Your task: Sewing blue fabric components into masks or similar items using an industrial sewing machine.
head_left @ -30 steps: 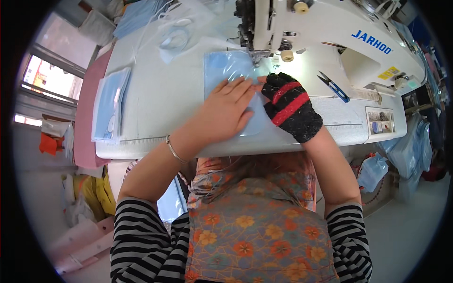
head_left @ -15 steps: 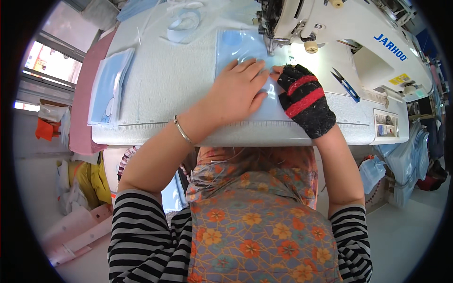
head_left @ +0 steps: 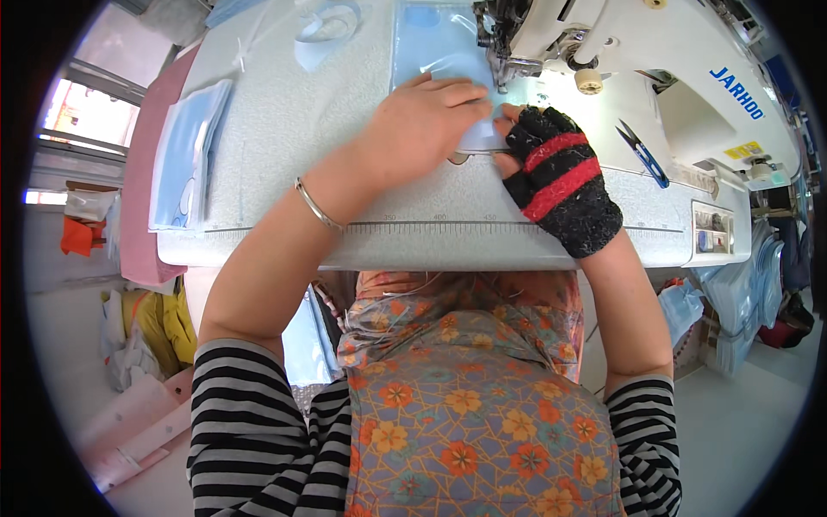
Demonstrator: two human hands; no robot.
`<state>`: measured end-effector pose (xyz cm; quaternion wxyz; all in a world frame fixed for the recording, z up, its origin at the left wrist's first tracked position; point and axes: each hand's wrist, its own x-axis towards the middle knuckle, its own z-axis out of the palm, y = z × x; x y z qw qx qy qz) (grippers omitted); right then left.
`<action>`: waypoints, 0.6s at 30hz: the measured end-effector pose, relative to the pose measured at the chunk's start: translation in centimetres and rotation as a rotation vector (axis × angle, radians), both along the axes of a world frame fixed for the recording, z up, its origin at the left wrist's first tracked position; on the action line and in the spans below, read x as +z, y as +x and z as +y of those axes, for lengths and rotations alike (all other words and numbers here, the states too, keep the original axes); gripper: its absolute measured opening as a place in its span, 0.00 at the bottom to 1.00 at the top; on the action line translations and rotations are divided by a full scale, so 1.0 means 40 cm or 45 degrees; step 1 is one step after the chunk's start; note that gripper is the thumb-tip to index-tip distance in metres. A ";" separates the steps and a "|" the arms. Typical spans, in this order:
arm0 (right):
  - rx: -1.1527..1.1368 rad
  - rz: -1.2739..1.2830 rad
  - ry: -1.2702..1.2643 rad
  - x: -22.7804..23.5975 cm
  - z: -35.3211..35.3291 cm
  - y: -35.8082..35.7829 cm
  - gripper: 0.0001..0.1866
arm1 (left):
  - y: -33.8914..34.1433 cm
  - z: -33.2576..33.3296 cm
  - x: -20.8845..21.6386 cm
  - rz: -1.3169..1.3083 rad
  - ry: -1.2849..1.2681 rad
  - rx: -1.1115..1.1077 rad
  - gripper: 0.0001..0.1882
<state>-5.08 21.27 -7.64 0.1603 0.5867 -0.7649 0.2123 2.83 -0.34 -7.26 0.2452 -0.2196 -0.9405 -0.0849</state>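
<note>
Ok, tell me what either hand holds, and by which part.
A grip cannot be told: the left hand lies over the near part of the blue sheet; the gloved right hand is at its near right edge.

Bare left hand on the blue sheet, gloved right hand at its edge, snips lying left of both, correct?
Not left: the head view shows the snips lying right of both the bare left hand, on the blue sheet, and the gloved right hand, at its edge.
</note>
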 end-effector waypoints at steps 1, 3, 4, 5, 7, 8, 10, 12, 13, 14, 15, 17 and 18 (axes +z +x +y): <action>0.002 -0.003 0.004 0.004 -0.002 0.001 0.17 | -0.005 -0.008 0.000 0.007 -0.042 0.018 0.19; -0.019 0.032 0.041 0.008 -0.005 0.005 0.21 | -0.016 -0.019 -0.009 0.007 -0.078 0.039 0.19; -0.015 0.028 0.045 0.005 -0.007 0.005 0.21 | -0.020 -0.024 -0.014 0.010 -0.070 0.043 0.19; -0.048 0.049 0.088 0.001 -0.010 0.004 0.23 | -0.024 -0.027 -0.018 0.012 -0.063 0.046 0.20; -0.076 0.066 0.133 -0.003 -0.013 0.007 0.25 | -0.029 -0.031 -0.026 0.005 -0.041 0.052 0.19; -0.084 0.066 0.135 -0.002 -0.014 0.009 0.26 | -0.029 -0.030 -0.027 0.002 -0.022 0.055 0.19; -0.085 0.064 0.136 0.001 -0.015 0.011 0.26 | -0.025 -0.025 -0.029 -0.009 -0.032 0.098 0.19; -0.086 0.023 0.142 0.002 -0.013 0.010 0.27 | -0.019 -0.014 -0.022 -0.018 -0.043 0.135 0.19; -0.084 0.021 0.140 0.000 -0.012 0.011 0.27 | -0.012 -0.006 -0.018 -0.048 -0.047 0.177 0.19; -0.097 -0.005 0.140 0.000 -0.011 0.011 0.27 | -0.006 0.003 -0.014 -0.076 -0.050 0.217 0.19; -0.110 -0.030 0.140 0.000 -0.010 0.010 0.27 | 0.000 0.013 -0.012 -0.076 -0.053 0.219 0.19; -0.118 -0.031 0.131 -0.001 -0.010 0.005 0.25 | 0.013 0.032 -0.012 -0.097 -0.013 0.285 0.20; -0.127 -0.032 0.126 -0.002 -0.010 0.001 0.24 | 0.020 0.040 -0.012 -0.097 -0.017 0.285 0.20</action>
